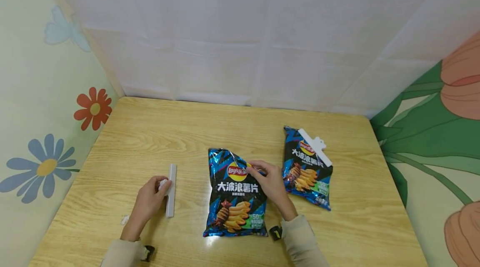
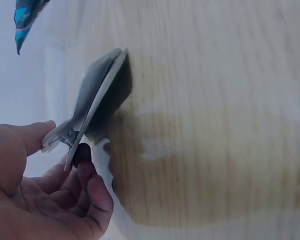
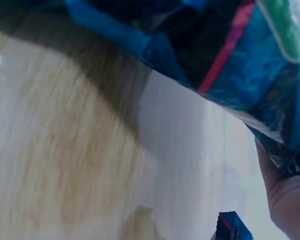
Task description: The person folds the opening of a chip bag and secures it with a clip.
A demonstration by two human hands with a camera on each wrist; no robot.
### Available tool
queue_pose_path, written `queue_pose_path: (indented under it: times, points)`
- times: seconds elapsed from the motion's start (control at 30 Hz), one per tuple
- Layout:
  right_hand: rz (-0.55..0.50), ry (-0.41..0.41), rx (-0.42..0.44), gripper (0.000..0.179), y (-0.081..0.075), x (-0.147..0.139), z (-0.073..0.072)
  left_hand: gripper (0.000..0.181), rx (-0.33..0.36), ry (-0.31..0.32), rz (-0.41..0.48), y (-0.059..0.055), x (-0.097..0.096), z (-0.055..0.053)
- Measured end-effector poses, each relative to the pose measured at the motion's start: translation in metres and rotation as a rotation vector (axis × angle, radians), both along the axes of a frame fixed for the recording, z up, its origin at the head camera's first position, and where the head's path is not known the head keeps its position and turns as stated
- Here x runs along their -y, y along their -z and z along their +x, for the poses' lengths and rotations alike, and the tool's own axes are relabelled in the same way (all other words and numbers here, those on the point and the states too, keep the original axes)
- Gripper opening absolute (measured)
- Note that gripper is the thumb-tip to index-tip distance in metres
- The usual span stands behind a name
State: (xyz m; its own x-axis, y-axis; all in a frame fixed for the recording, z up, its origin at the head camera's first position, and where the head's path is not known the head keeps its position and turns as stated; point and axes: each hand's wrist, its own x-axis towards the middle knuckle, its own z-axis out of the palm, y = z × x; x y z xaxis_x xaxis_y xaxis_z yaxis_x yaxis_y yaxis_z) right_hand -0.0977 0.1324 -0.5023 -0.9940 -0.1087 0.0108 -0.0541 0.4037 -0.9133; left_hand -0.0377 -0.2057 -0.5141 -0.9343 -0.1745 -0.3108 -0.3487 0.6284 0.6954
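My left hand (image 1: 149,199) pinches the handles of a long white bag clip (image 1: 171,194) above the left part of the table. In the left wrist view the clip (image 2: 96,92) is seen from its end, with the thumb on one handle and fingers on the other; its long edges lie close together. A blue and black Lay's chip bag (image 1: 234,200) lies face up at the middle. My right hand (image 1: 273,181) grips its upper right corner, thumb on the front. In the right wrist view the bag (image 3: 200,55) hides most of that hand's fingers.
A second Lay's chip bag (image 1: 300,177) lies to the right, with a white clip (image 1: 315,147) across its upper right corner. The wooden table (image 1: 180,133) meets a white sheet (image 1: 225,63) at the back. Painted walls stand on both sides.
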Motion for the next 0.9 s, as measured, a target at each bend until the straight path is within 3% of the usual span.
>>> queue_pose_path:
  times: [0.23, 0.43, 0.9]
  points:
    - [0.019, -0.023, 0.003, 0.021, -0.035, 0.006, 0.008, 0.044, -0.002, -0.041, 0.066, -0.005, -0.001, -0.003]
    - [0.022, -0.018, 0.008, 0.021, -0.037, 0.006, 0.008, 0.043, -0.009, -0.061, 0.117, -0.01, -0.004, -0.005]
    - [0.025, -0.021, 0.009, 0.02, -0.036, 0.006, 0.008, 0.037, -0.033, -0.051, 0.126, -0.014, -0.008, -0.009]
